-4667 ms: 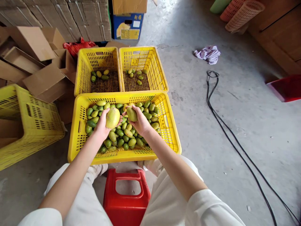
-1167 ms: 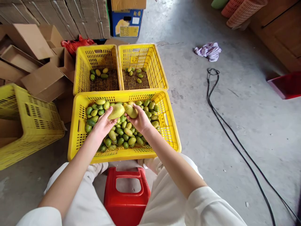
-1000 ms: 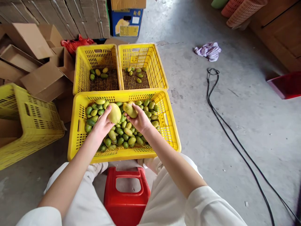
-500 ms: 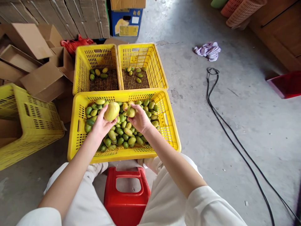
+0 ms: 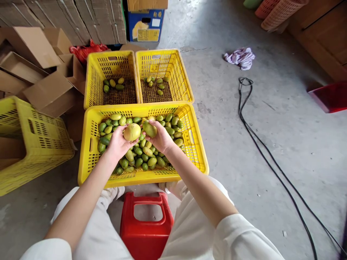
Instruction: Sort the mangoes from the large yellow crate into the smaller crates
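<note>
My left hand is closed around a yellow mango, its rounded end facing up. In my right hand is a greener mango, held by the thumb and fingers close beside the yellow one. Both hands hover over a wide yellow plastic crate, which holds many green and yellowish mangoes. My hands and forearms cover some of the fruit in it.
Two yellow crates stand behind, each with several mangoes. A red stool is between my legs. Cardboard boxes and another yellow crate lie left. A black cable and a cloth lie right.
The yellow mango has turned in my left hand and shifted slightly right and down. My right hand has turned its mango so that more of its green side shows.
</note>
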Motion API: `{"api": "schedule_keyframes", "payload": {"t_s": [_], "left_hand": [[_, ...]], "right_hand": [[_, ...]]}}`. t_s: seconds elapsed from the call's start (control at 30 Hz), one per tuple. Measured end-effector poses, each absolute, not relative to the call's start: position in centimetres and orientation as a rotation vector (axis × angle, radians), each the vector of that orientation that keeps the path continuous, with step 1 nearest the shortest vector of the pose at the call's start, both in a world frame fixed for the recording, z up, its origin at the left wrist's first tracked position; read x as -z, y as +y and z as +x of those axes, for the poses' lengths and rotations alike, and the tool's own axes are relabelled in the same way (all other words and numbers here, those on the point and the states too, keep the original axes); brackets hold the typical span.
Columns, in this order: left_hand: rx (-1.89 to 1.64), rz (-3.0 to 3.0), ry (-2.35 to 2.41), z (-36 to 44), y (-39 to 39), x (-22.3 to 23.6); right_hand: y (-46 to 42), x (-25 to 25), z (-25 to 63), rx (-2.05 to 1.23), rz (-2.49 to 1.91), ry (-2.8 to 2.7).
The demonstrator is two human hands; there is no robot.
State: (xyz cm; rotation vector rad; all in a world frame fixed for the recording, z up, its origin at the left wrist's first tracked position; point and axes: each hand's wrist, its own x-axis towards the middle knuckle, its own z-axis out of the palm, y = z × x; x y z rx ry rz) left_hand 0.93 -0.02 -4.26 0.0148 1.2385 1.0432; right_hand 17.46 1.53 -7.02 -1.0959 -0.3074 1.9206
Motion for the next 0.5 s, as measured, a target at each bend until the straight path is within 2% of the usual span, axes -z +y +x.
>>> {"api": "schedule_keyframes", "payload": {"t_s": [0.3,0.5], "left_hand": [[-1.219,0.125,1.151,1.2,-0.3,4.6],[-1.179,0.112,1.173,1.3,-0.3,3.7]], "right_hand": [[1.8,6.9,17.7,-1.918,-1.060,-0.219],[1.6,7.3,17.2,-1.831,-1.096,-0.212]]}}
